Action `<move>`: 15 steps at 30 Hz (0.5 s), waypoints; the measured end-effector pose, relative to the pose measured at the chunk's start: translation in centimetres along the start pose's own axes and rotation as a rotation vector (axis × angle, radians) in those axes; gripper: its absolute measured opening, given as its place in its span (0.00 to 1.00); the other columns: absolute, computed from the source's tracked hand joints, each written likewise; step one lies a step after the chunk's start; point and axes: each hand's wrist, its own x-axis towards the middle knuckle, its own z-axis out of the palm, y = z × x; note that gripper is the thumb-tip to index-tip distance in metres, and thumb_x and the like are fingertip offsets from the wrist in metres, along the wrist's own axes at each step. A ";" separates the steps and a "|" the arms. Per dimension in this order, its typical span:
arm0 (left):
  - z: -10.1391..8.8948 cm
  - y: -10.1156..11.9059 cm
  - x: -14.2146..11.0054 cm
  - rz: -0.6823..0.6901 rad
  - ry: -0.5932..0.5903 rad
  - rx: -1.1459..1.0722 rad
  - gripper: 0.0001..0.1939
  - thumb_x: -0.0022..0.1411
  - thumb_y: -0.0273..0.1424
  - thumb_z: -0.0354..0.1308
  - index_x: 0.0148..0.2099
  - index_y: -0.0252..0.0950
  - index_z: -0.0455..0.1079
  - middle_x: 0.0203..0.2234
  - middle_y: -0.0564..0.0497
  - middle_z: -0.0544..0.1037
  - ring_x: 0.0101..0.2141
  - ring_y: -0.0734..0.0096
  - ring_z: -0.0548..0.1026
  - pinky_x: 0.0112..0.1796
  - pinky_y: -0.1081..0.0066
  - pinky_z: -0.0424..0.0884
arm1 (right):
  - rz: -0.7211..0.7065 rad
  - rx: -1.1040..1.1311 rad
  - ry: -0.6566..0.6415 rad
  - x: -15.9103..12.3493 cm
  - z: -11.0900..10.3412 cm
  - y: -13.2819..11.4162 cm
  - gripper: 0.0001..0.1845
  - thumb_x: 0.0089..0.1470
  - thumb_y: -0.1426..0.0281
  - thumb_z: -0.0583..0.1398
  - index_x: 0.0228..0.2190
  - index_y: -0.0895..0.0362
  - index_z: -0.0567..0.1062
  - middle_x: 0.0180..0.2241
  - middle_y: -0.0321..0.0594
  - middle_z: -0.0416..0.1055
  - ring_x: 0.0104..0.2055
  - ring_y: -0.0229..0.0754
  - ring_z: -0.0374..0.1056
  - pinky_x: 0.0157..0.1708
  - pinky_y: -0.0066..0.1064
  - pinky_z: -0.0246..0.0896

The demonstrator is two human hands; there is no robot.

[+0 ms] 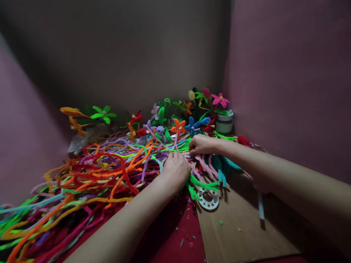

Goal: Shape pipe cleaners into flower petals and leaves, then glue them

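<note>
A large heap of fuzzy pipe cleaners (117,164) in many colours spreads from the left to the middle. My left hand (177,170) reaches into its right edge with bent fingers, the tips sunk among pink and green strands. Just beyond it, my right hand (203,144) is closed, fingers curled down over the heap beside bright green strands (179,148). What either hand pinches is hidden. Below the right hand lie light pink pipe cleaners (207,166) and a teal bunch (223,166). Green ends (204,182) stick out to the right of my left hand.
Pipe-cleaner flowers, including an orange one (178,126), a blue one (193,126) and a pink one (220,100), stand behind the heap. A white-lidded jar (225,121) is at the back right. A white ring with holes (208,199) rests on a brown board (233,230) over red cloth (167,233).
</note>
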 end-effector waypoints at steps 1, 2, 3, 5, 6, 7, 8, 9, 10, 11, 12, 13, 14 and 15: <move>-0.1 0.0 0.0 0.001 -0.001 -0.001 0.15 0.59 0.22 0.43 0.41 0.25 0.70 0.34 0.34 0.74 0.37 0.55 0.71 0.36 0.60 0.63 | -0.013 0.015 -0.024 0.0 0.1 -0.2 0.08 0.43 0.68 0.59 0.25 0.57 0.78 0.21 0.36 0.73 0.25 0.35 0.66 0.22 0.21 0.52; -0.2 -0.1 0.0 0.002 -0.007 -0.007 0.15 0.59 0.22 0.43 0.41 0.25 0.70 0.35 0.35 0.74 0.38 0.56 0.71 0.36 0.61 0.63 | -0.023 0.025 -0.034 -0.1 0.1 -0.4 0.08 0.43 0.69 0.59 0.25 0.58 0.78 0.21 0.36 0.72 0.24 0.35 0.65 0.22 0.21 0.51; -0.4 -0.2 0.0 0.003 -0.017 -0.014 0.15 0.60 0.22 0.42 0.41 0.25 0.70 0.35 0.35 0.74 0.38 0.56 0.71 0.36 0.61 0.64 | -0.029 0.031 -0.031 -0.1 0.2 -0.5 0.08 0.43 0.70 0.59 0.26 0.58 0.78 0.21 0.36 0.72 0.24 0.34 0.65 0.21 0.21 0.51; -1.0 -0.6 -0.1 0.011 -0.052 -0.027 0.15 0.59 0.23 0.43 0.42 0.25 0.69 0.36 0.35 0.74 0.39 0.56 0.70 0.37 0.61 0.64 | -0.028 0.036 0.004 0.0 0.3 -0.6 0.08 0.43 0.71 0.58 0.26 0.59 0.77 0.22 0.37 0.72 0.24 0.35 0.64 0.21 0.22 0.50; -1.3 -0.8 -0.3 0.015 -0.075 -0.029 0.15 0.59 0.23 0.44 0.43 0.25 0.69 0.37 0.34 0.73 0.40 0.55 0.70 0.38 0.60 0.64 | -0.022 0.038 0.032 0.0 0.3 -0.5 0.08 0.44 0.71 0.58 0.26 0.59 0.77 0.22 0.37 0.72 0.25 0.35 0.64 0.22 0.22 0.50; -1.6 -1.1 -0.4 0.019 -0.096 -0.028 0.15 0.58 0.23 0.45 0.44 0.24 0.68 0.38 0.33 0.73 0.41 0.54 0.70 0.39 0.60 0.64 | -0.015 0.041 0.065 0.1 0.4 -0.4 0.08 0.44 0.72 0.57 0.27 0.59 0.76 0.23 0.38 0.73 0.25 0.35 0.64 0.22 0.22 0.50; -1.9 -1.3 -0.5 0.020 -0.111 -0.026 0.16 0.58 0.24 0.46 0.45 0.23 0.68 0.40 0.32 0.72 0.42 0.53 0.69 0.40 0.59 0.64 | -0.005 0.046 0.100 0.1 0.4 -0.3 0.08 0.45 0.72 0.57 0.28 0.59 0.76 0.25 0.38 0.73 0.27 0.35 0.64 0.23 0.22 0.50; -2.1 -1.4 -0.7 0.018 -0.118 -0.025 0.16 0.57 0.24 0.46 0.46 0.23 0.68 0.41 0.32 0.72 0.42 0.52 0.69 0.40 0.58 0.64 | 0.006 0.052 0.133 0.2 0.4 -0.1 0.08 0.45 0.73 0.57 0.29 0.59 0.76 0.26 0.38 0.73 0.28 0.35 0.64 0.24 0.22 0.50; -2.2 -1.5 -0.8 0.015 -0.118 -0.028 0.16 0.57 0.24 0.47 0.46 0.23 0.67 0.42 0.32 0.71 0.43 0.51 0.68 0.40 0.58 0.64 | 0.020 0.059 0.162 0.3 0.4 0.0 0.09 0.46 0.73 0.56 0.29 0.60 0.75 0.27 0.38 0.73 0.28 0.35 0.64 0.25 0.22 0.50; -2.2 -1.6 -0.9 0.007 -0.115 -0.033 0.16 0.57 0.23 0.47 0.47 0.23 0.68 0.42 0.32 0.71 0.43 0.51 0.68 0.40 0.58 0.65 | 0.036 0.067 0.187 0.3 0.4 0.2 0.09 0.47 0.73 0.56 0.30 0.60 0.75 0.27 0.38 0.73 0.29 0.35 0.64 0.25 0.22 0.50; -2.2 -1.6 -0.9 0.000 -0.112 -0.040 0.16 0.57 0.23 0.47 0.47 0.24 0.68 0.43 0.33 0.70 0.43 0.52 0.68 0.40 0.59 0.65 | 0.052 0.077 0.206 0.4 0.4 0.4 0.09 0.47 0.73 0.55 0.30 0.60 0.75 0.27 0.38 0.72 0.29 0.35 0.64 0.25 0.22 0.50; -2.2 -1.5 -1.0 -0.008 -0.110 -0.046 0.16 0.58 0.23 0.46 0.47 0.25 0.68 0.43 0.33 0.70 0.43 0.52 0.68 0.39 0.59 0.66 | 0.069 0.087 0.221 0.5 0.4 0.5 0.09 0.48 0.73 0.55 0.30 0.60 0.75 0.26 0.39 0.72 0.29 0.35 0.64 0.25 0.22 0.50; -2.1 -1.5 -1.0 -0.015 -0.112 -0.052 0.16 0.58 0.23 0.46 0.46 0.26 0.68 0.43 0.33 0.70 0.43 0.52 0.69 0.37 0.59 0.67 | 0.085 0.097 0.231 0.6 0.4 0.5 0.09 0.48 0.73 0.55 0.30 0.61 0.75 0.26 0.39 0.72 0.29 0.36 0.64 0.25 0.22 0.50; -2.1 -1.3 -1.0 -0.020 -0.114 -0.057 0.16 0.58 0.22 0.45 0.46 0.26 0.69 0.42 0.34 0.70 0.42 0.52 0.69 0.36 0.59 0.68 | 0.098 0.106 0.239 0.6 0.3 0.6 0.09 0.48 0.73 0.55 0.30 0.61 0.75 0.26 0.39 0.72 0.29 0.36 0.64 0.25 0.22 0.51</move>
